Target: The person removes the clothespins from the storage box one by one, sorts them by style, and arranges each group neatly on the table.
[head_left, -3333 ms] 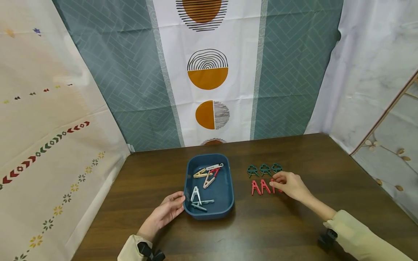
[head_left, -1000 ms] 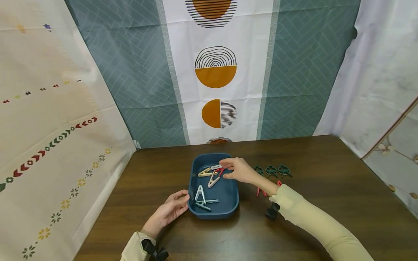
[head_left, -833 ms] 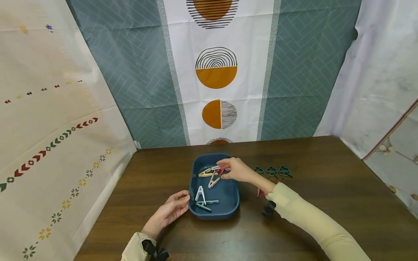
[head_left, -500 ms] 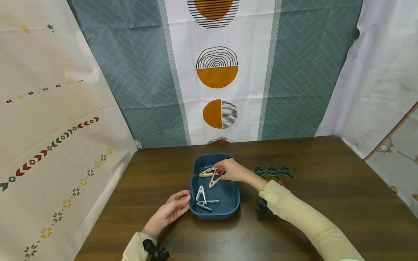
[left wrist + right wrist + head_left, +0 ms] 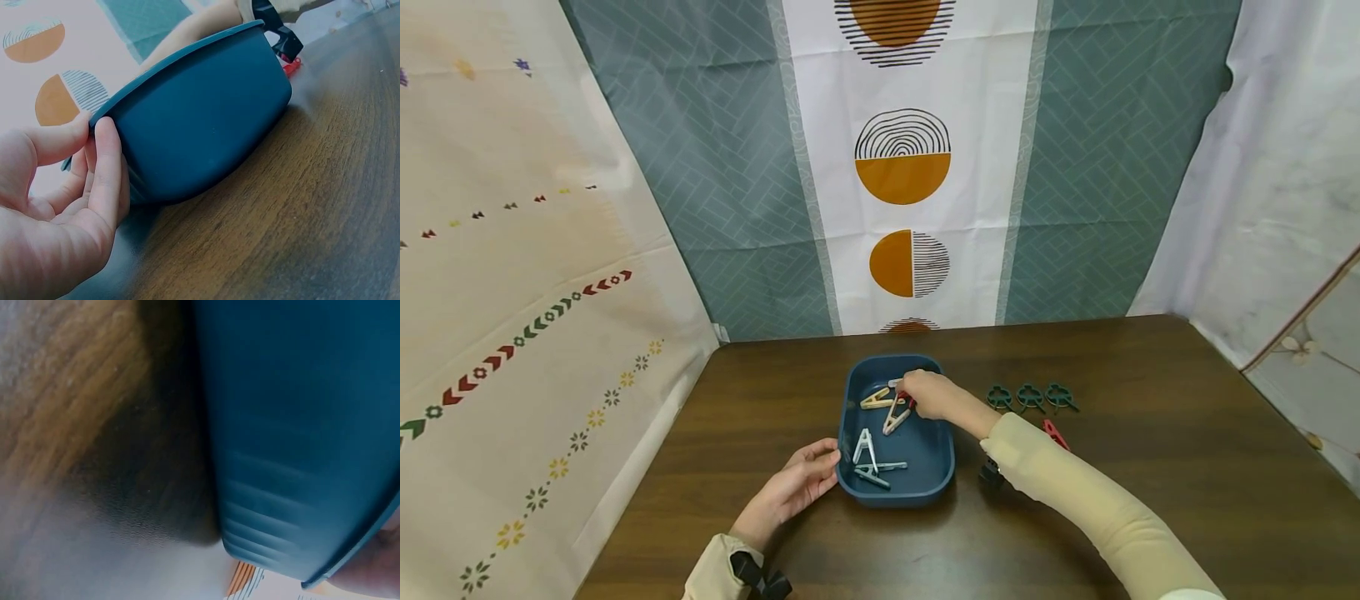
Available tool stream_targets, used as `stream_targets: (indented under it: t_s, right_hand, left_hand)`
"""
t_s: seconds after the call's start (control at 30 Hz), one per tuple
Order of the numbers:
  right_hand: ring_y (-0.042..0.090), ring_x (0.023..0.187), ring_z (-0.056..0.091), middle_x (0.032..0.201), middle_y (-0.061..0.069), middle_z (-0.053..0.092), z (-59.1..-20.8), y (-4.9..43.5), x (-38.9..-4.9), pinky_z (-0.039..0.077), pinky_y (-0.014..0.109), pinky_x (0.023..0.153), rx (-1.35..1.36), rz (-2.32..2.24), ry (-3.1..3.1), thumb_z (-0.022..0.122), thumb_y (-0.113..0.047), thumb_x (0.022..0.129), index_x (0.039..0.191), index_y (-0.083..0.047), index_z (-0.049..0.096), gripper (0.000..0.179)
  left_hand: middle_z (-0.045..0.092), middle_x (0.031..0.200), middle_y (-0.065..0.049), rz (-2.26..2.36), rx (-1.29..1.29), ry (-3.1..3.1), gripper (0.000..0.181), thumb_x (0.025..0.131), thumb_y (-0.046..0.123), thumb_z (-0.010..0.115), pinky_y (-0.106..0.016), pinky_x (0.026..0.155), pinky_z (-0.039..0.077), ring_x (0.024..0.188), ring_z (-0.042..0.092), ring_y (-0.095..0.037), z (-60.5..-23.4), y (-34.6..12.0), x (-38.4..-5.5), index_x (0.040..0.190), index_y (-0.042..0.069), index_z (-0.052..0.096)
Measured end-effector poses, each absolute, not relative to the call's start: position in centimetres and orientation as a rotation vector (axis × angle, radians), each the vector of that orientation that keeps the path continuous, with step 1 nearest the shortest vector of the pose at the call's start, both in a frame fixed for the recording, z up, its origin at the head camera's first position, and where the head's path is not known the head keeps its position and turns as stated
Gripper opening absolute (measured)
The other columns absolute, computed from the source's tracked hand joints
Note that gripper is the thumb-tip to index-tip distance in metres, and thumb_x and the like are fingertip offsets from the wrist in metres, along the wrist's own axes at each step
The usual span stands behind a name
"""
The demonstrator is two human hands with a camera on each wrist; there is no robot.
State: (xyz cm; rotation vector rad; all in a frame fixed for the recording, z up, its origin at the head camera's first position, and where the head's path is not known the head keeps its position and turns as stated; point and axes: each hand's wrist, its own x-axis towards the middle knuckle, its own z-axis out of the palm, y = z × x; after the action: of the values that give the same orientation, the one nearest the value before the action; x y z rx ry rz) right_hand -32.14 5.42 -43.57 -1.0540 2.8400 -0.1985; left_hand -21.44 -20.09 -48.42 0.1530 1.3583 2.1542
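Observation:
A dark blue plastic bin (image 5: 934, 486) stands on the table, holding several clothespins. My left hand (image 5: 797, 483) pinches its near left rim between thumb and fingers; the left wrist view shows the thumb (image 5: 62, 139) on the rim. My right hand (image 5: 931, 393) reaches over the right side into the bin, fingers pointing down by a red clothespin (image 5: 903, 397) and a partly covered white clothespin (image 5: 892, 382). Its fingertips are hidden, so any grip cannot be made out. Also inside are a yellow (image 5: 876, 400), a pale pink (image 5: 895, 419), a white (image 5: 864, 447) and grey-green clothespins (image 5: 872, 477).
To the right of the bin, three green clips (image 5: 1030, 397) lie in a row on the brown table (image 5: 760, 375). Nearer, a red clothespin (image 5: 1055, 434) shows past the right sleeve (image 5: 1067, 492), which covers the spot beside it. Fabric hangs behind and at both sides.
My right hand has left the row of red clothespins on the table, moved left to the bin, and lowered its fingers inside. The left hand keeps its hold on the rim.

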Motion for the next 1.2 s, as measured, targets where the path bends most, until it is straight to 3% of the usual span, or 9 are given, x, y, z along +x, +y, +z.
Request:
stream_targets:
  t_s: [0.2,0.43,0.53,0.63,0.73,0.97,1.2]
  right_hand:
    - [0.015,0.089,0.056,0.099,0.003,0.061,-44.2,5.6,-32.3,0.048,0.026,0.071,-1.115,-0.107,2.854,0.066,0.006,0.076,0.108,-0.013,0.063,0.037]
    - [0.015,0.089,0.059,0.117,0.003,0.06,-44.3,5.5,-32.4,0.048,0.025,0.068,-1.195,-0.088,2.787,0.062,0.01,0.079,0.125,-0.015,0.053,0.053]
    - [0.012,0.083,0.058,0.109,0.003,0.063,-44.4,5.2,-32.1,0.046,0.022,0.066,-1.249,-0.09,2.739,0.061,0.01,0.079,0.126,-0.016,0.052,0.054]
    - [0.009,0.073,0.053,0.091,0.002,0.062,-44.5,4.9,-31.6,0.043,0.02,0.064,-1.294,-0.149,2.681,0.059,0.012,0.079,0.125,-0.016,0.053,0.054]
    - [0.008,0.071,0.049,0.087,0.001,0.059,-44.6,4.6,-30.8,0.041,0.018,0.063,-1.352,-0.272,2.596,0.058,0.014,0.077,0.124,-0.013,0.053,0.055]
    - [0.012,0.088,0.058,0.102,0.0,0.064,-44.3,4.4,-29.8,0.046,0.018,0.075,-1.496,-0.486,2.413,0.063,0.006,0.078,0.124,-0.011,0.052,0.051]
    - [0.018,0.104,0.054,0.122,0.003,0.056,-43.7,5.1,-30.9,0.047,0.028,0.086,-1.28,-0.505,2.476,0.074,-0.006,0.074,0.13,-0.015,0.048,0.063]
  left_hand:
    - [0.059,0.087,0.003,2.161,0.126,1.359,0.014,0.095,0.004,0.042,-0.018,0.076,0.052,0.077,0.061,-0.005,-48.4,-20.1,-21.4,0.107,0.01,0.047]
    - [0.06,0.088,0.003,2.16,0.151,1.355,0.015,0.096,0.003,0.039,-0.018,0.076,0.052,0.079,0.062,-0.005,-48.4,-20.2,-21.5,0.109,0.008,0.046]
    - [0.06,0.089,0.003,2.161,0.153,1.354,0.016,0.096,0.003,0.039,-0.018,0.077,0.052,0.08,0.062,-0.005,-48.5,-20.1,-21.5,0.11,0.008,0.045]
    - [0.06,0.089,0.003,2.166,0.14,1.345,0.015,0.096,0.004,0.04,-0.019,0.077,0.052,0.079,0.062,-0.006,-48.5,-20.1,-21.5,0.11,0.008,0.044]
    - [0.06,0.09,0.003,2.162,0.153,1.335,0.016,0.097,0.003,0.038,-0.018,0.077,0.052,0.08,0.062,-0.006,-48.6,-20.1,-21.4,0.111,0.007,0.044]
    - [0.06,0.091,0.003,2.159,0.17,1.325,0.016,0.097,0.003,0.038,-0.018,0.078,0.052,0.081,0.062,-0.006,-48.6,-20.2,-21.4,0.11,0.009,0.045]
    - [0.059,0.091,0.003,2.162,0.164,1.334,0.016,0.097,0.003,0.038,-0.018,0.077,0.052,0.082,0.061,-0.005,-48.6,-20.0,-21.4,0.11,0.008,0.044]
